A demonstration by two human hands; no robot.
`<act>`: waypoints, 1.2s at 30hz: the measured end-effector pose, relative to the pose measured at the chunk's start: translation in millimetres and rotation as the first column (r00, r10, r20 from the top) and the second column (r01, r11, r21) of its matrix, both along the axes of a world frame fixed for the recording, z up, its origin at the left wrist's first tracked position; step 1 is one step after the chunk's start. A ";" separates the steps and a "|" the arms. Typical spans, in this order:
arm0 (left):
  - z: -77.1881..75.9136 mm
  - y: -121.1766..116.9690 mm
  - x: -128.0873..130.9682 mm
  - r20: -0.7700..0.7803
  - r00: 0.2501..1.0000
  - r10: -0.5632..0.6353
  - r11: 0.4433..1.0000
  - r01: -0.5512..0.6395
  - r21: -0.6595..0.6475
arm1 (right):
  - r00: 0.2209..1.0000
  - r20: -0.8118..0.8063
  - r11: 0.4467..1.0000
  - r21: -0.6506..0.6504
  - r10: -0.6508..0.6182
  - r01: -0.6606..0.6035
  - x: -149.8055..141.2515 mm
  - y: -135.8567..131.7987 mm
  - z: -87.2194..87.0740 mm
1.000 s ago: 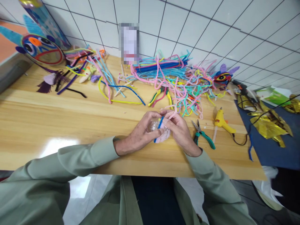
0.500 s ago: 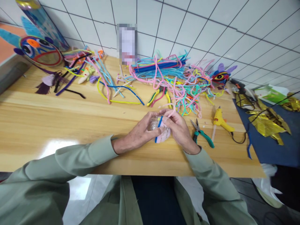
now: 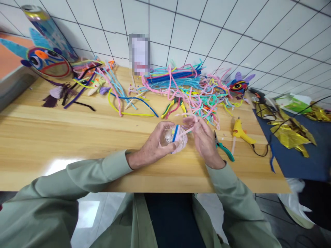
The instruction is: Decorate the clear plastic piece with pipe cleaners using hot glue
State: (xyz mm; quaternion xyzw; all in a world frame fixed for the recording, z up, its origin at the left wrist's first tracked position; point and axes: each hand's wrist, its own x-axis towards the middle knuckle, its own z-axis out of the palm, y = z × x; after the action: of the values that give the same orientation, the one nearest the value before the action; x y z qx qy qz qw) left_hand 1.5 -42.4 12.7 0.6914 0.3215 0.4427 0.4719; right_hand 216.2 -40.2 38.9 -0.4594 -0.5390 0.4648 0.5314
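My left hand (image 3: 157, 141) is closed around a clear plastic cup-like piece (image 3: 168, 135) whose exact kind I cannot make out. A blue pipe cleaner band (image 3: 175, 133) circles it, with pale pink pipe cleaner wound over its right end. From that end a pink pipe cleaner strand (image 3: 188, 130) runs to my right hand (image 3: 204, 141), where thumb and fingers pinch it. Its loose tip curves above the fingers. Close by my right hand lie teal-handled pliers (image 3: 225, 151), partly hidden by it.
A yellow glue gun (image 3: 241, 132) lies at the right. Yellow-green pliers (image 3: 169, 108) and a heap of pipe cleaners (image 3: 207, 100) are behind my hands. Finished pipe-cleaner masks (image 3: 49, 62) and a tall can (image 3: 49, 29) stand back left. Gold foil (image 3: 292, 132) lies far right.
My right hand has moved off the wrapped piece to the right, drawing the pink strand out straight. The left hand keeps its hold. The view has shifted slightly.
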 end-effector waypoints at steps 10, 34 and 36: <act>-14.8 5.7 -6.1 -0.136 0.987 0.088 0.949 -0.041 0.312 | 0.590 0.545 0.801 0.349 -0.596 0.486 142.6 -32.7 12.9; -22.1 11.5 -0.8 0.045 0.992 0.117 0.980 -0.123 0.159 | 0.103 0.937 0.889 0.276 -0.334 0.365 231.3 -24.6 2.4; -20.6 12.6 0.4 0.095 0.991 0.098 0.994 -0.103 0.048 | 0.373 0.811 0.857 0.277 -0.451 0.435 204.3 -34.8 14.4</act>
State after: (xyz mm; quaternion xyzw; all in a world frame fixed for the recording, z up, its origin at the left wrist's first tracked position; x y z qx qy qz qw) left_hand 1.9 -29.8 -7.8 0.6652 0.3221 0.5057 0.4450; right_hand 420.4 -74.9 53.4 -0.7492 -0.5888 0.0125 0.3029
